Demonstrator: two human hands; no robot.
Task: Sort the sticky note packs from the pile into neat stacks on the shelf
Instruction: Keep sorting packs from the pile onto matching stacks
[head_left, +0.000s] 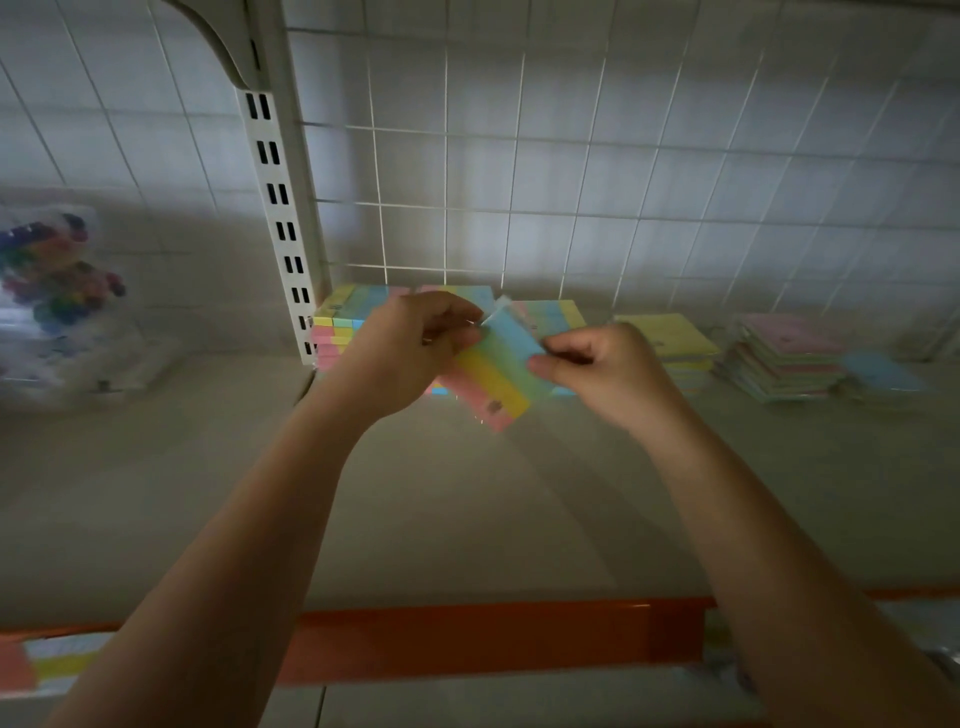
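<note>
Pastel striped sticky note pack (498, 371), film-wrapped, rectangular, stripes of blue, green, yellow, pink; held above beige shelf (467, 499), just in front of the stacks; long axis tilted from 1 o'clock (blue end, far) to 7 o'clock (pink end, near); small dark mark near the pink end.

Left hand (402, 353): at 9 o'clock of the pack, fingers curled, pinching the far left edge near a clear film tab; forearm bare, reaching from 7 o'clock.

Right hand (602, 371): at 3 o'clock of the pack, thumb and curled fingers pinching the right edge; forearm bare, reaching from 5 o'clock.

Striped stacks (358, 317): same pastel packs, piled flat against the back at 12 o'clock of the hands, partly hidden behind them.

Yellow stack (670, 338): square pads, flat, at 2 o'clock.

Pink stack (784, 353): square wrapped pads, somewhat uneven, farther toward 3 o'clock; single blue pad (878, 371) just beside it.

White wire grid (571, 171): back panel over tiled wall.

Slotted upright (283, 228): cream metal, at 11 o'clock.

Orange strip (483, 636): shelf front edge, at 6 o'clock.

Clear bag (57, 291): blurred, multicoloured contents, at 9 o'clock.
</note>
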